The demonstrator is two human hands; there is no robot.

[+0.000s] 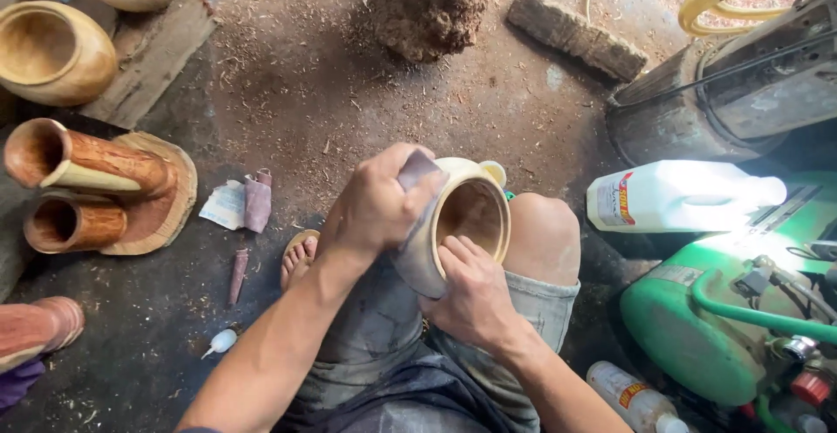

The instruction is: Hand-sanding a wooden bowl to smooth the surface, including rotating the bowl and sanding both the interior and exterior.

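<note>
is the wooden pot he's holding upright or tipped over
Tipped. The wooden pot lies sideways on the knee, its empty mouth facing the camera, between left hand and right hand.

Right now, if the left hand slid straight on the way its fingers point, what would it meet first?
The left hand presses a piece of sandpaper against the outside of the pale wooden vase, fingers aimed up and to the right. Going on, it would probably cross the vase's rim, then reach the white plastic jug, though depth is unclear.

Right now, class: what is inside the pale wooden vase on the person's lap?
The wooden vase shows a bare hollow; the right hand grips its rim. Its bottom is in shadow.
</note>
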